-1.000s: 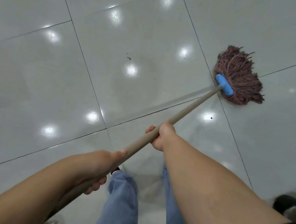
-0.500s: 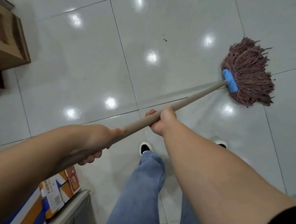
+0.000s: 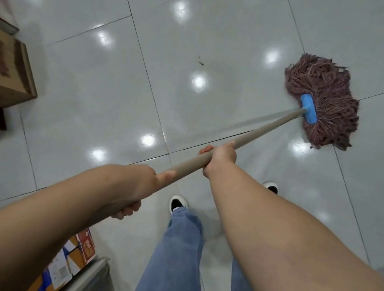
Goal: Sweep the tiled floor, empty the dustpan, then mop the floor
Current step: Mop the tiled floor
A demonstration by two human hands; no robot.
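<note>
1. The tiled floor (image 3: 96,88) fills the frame: glossy pale tiles with dark grout lines and bright light reflections.
2. A cardboard box (image 3: 3,71) sits at the left edge; printed cartons (image 3: 73,259) lie at the lower left.
3. Blue jeans (image 3: 179,253) run up from the bottom centre, ending in a black-and-white shoe (image 3: 177,204).
4. The mop head (image 3: 327,90), reddish-brown strings under a blue clamp (image 3: 308,109), lies spread on the floor at the upper right.
5. The mop handle (image 3: 266,128) slants from the clamp down to the lower left.
6. The left hand (image 3: 132,186) curls around the handle's near end, thumb along the shaft.
7. The right hand (image 3: 221,159) wraps the handle further up, at centre frame.
8. Small dark specks (image 3: 200,62) lie on a tile at upper centre.
</note>
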